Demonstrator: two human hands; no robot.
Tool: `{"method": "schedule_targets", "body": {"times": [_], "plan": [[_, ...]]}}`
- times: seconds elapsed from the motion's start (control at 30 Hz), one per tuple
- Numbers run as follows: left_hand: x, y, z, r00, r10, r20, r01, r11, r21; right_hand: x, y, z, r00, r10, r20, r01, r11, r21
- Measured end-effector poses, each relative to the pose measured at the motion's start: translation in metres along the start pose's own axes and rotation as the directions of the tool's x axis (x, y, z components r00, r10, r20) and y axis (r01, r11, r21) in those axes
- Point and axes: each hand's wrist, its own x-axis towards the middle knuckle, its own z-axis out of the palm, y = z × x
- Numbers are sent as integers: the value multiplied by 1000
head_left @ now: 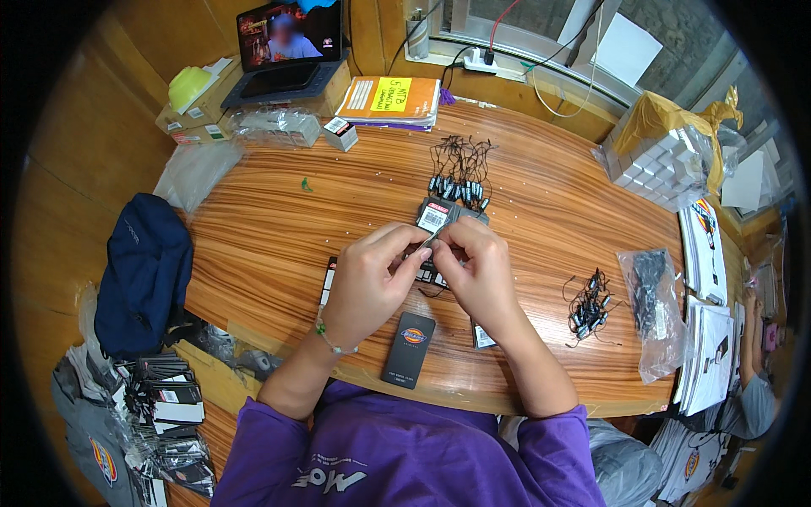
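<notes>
My left hand [373, 272] and my right hand [478, 258] meet over the middle of the table, fingertips pinched. Between them is a thin hang tag [432, 236], seen nearly edge-on; my fingers hide much of it. Just beyond lie grey tags with a white label [435, 215]. Behind these is a row of black tag strings [459, 182] with small fasteners. A black hang tag [410, 350] with an oval logo lies flat near the table's front edge. More tags are partly covered by my forearms.
A loose heap of tag strings [590, 307] lies to the right, beside a clear plastic bag [650, 313]. White boxes [659, 160] stand back right. Notebooks [389, 103], a small box [340, 133] and a screen [291, 35] are at the back. Many tags [173, 414] pile up lower left.
</notes>
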Motion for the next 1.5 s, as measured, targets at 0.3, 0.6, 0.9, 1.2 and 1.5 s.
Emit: {"method": "schedule_targets", "body": {"times": [0.3,0.6,0.9,1.2,1.5], "plan": [[0,-2,-2,997,75,-7,-75,995,63,0,5,1,996,70,52,-75,991,108],[-5,5,-5,985,117,-130,-120,993,-13,-1,-7,-5,993,-116,22,116,993,-14],[-4,6,-5,986,130,-102,-131,991,-3,2,-5,-8,972,-233,-43,228,970,-87],[-5,3,-11,988,-144,51,150,861,-486,3,0,-16,992,-90,93,79,991,108],[-6,0,-10,978,-201,49,198,848,-492,4,-3,-11,996,-4,87,-14,979,203]]}}
